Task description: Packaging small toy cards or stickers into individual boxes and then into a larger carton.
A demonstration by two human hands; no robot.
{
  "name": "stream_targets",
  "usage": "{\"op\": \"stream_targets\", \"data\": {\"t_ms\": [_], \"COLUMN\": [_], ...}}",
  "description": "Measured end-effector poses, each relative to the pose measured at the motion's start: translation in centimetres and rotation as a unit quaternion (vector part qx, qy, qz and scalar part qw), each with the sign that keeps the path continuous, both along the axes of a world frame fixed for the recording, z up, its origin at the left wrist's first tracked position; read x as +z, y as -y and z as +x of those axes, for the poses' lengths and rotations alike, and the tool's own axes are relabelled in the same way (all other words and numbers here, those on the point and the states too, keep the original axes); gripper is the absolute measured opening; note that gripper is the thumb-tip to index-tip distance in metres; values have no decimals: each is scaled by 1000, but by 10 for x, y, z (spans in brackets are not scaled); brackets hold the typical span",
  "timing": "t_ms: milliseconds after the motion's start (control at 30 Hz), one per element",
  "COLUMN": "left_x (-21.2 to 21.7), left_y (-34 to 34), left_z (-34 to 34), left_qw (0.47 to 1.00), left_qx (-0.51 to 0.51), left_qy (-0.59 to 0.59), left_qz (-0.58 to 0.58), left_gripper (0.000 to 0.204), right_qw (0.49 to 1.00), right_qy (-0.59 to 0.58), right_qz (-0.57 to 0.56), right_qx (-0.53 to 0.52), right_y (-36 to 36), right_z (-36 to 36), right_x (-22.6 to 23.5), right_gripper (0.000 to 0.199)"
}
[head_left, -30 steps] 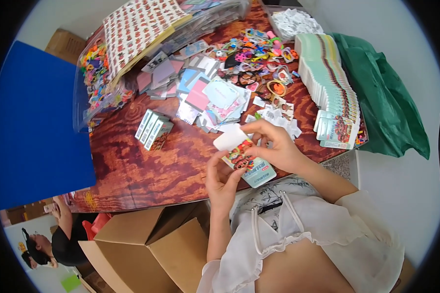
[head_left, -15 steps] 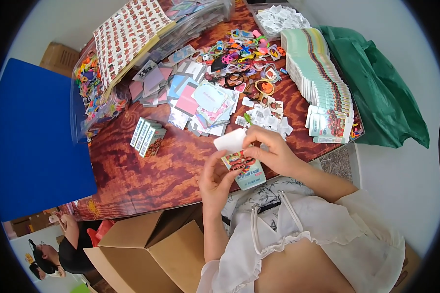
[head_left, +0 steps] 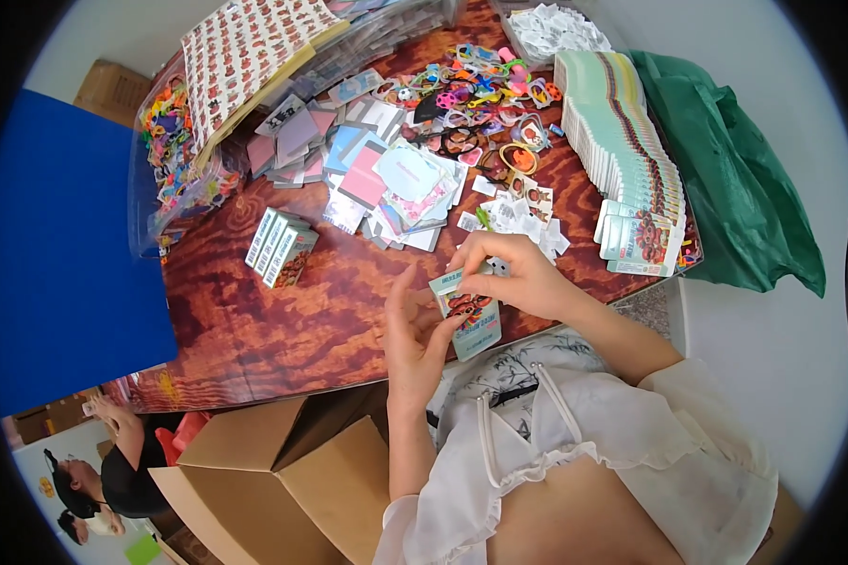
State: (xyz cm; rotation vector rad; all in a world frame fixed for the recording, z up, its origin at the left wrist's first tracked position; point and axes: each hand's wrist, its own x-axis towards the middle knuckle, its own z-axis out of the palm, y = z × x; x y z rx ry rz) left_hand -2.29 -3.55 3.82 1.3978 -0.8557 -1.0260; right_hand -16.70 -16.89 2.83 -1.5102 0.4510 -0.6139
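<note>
Over the table's front edge, my left hand [head_left: 413,341] grips a small pale-green carton [head_left: 479,330] with a red-brown picture on its front. Its thumb lies across the front and its fingers are behind the left side. My right hand [head_left: 518,275] has thumb and fingertips pinched at the carton's top edge, where the flap lies folded down. Just beyond the right hand is a heap of small white slips [head_left: 513,218]. Three similar filled-out cartons [head_left: 281,250] stand together on the table to the left.
A long row of flat cartons [head_left: 617,132] lies at right beside a green plastic bag [head_left: 735,179]. Cards [head_left: 358,179] and colourful trinkets [head_left: 485,94] spread across the middle. Clear bins stand behind. An open cardboard box [head_left: 245,499] sits below the table; another person [head_left: 132,471] is at lower left.
The carton's white flap, raised half a second ago, is now folded down at the top. My right hand has shifted slightly up and left along that edge; my left keeps its hold.
</note>
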Motion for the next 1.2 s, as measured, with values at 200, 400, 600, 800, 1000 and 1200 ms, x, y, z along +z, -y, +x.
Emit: {"op": "stream_targets", "data": {"t_ms": [200,400,600,800,1000,1200], "left_x": [12,-2,-4,-12,-7,-20], "left_y": [-3,-1,-3,-3,-1,18], "left_z": [1,-1,1,17,30,28], "left_qw": [996,998,1000,976,965,994], "left_qx": [-28,-23,1,-81,48,53], "left_qy": [80,49,19,200,-259,-3], "left_qz": [30,15,9,33,-6,-93], "left_gripper": [73,71,68,56,77,95], "right_qw": [968,997,979,957,966,914], "right_qy": [-29,-43,-27,-46,-11,-4], "right_qz": [248,64,-197,-286,256,403], "right_qx": [17,21,47,-14,23,43], "right_y": [11,14,14,1,17,5], "right_z": [2,-1,-14,-15,-2,48], "right_x": [1,-7,5,-7,-23,-28], "right_gripper": [11,9,21,21,15,20]}}
